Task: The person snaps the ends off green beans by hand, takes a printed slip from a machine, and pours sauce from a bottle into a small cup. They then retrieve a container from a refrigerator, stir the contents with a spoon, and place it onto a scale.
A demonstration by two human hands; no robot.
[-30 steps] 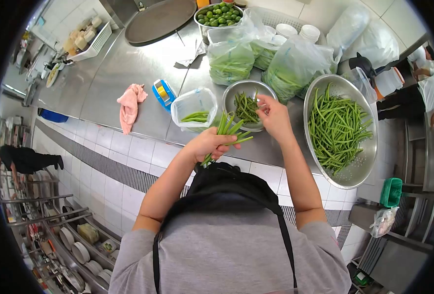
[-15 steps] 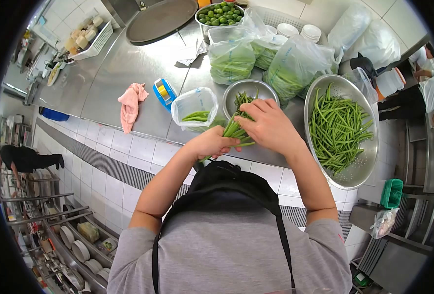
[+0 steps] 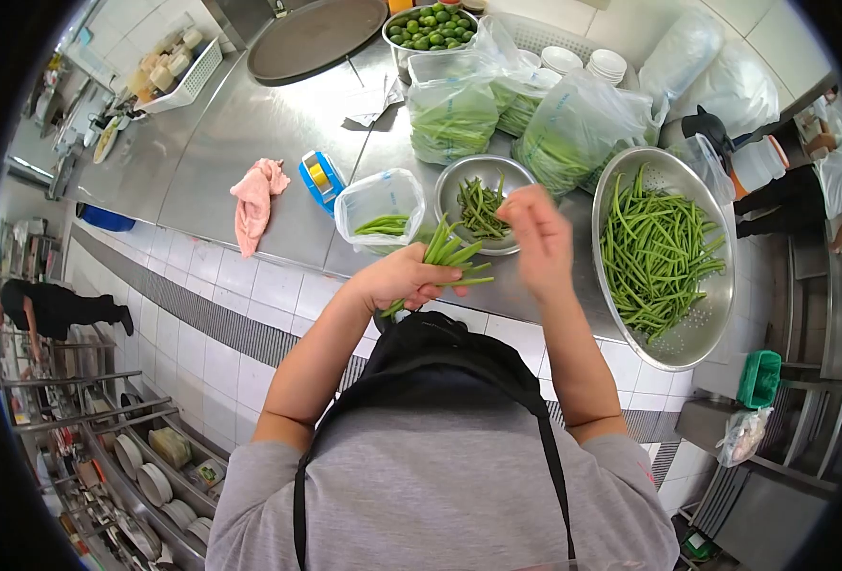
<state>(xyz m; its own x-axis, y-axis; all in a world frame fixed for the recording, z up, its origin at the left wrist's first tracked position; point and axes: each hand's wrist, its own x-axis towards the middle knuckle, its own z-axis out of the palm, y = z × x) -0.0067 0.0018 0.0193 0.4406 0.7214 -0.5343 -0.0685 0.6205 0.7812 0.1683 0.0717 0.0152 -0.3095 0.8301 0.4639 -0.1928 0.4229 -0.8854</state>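
My left hand (image 3: 404, 278) is closed around a bunch of green beans (image 3: 451, 255), held at the counter's front edge. Beside the rim of a small steel bowl (image 3: 450, 181), my right hand (image 3: 539, 233) is raised and blurred, its fingers bent together; whether anything is between them is too smeared to tell. Bean trimmings (image 3: 481, 209) lie in that bowl. An open plastic bag (image 3: 352, 205) with some beans stands left of it. To the right, a large steel colander (image 3: 723, 276) holds a heap of green beans (image 3: 654, 257).
On the steel counter (image 3: 221, 143) are a pink cloth (image 3: 254, 205), a blue tape dispenser (image 3: 321, 181), filled plastic bags (image 3: 451, 119), a pot of limes (image 3: 429, 30) and a round tray (image 3: 312, 40). One person (image 3: 55, 309) stands far left, another (image 3: 802, 190) at right.
My right hand has moved away from the bunch to the right, over the small bowl's edge. The trimmings in the bowl now show. My left hand keeps the beans.
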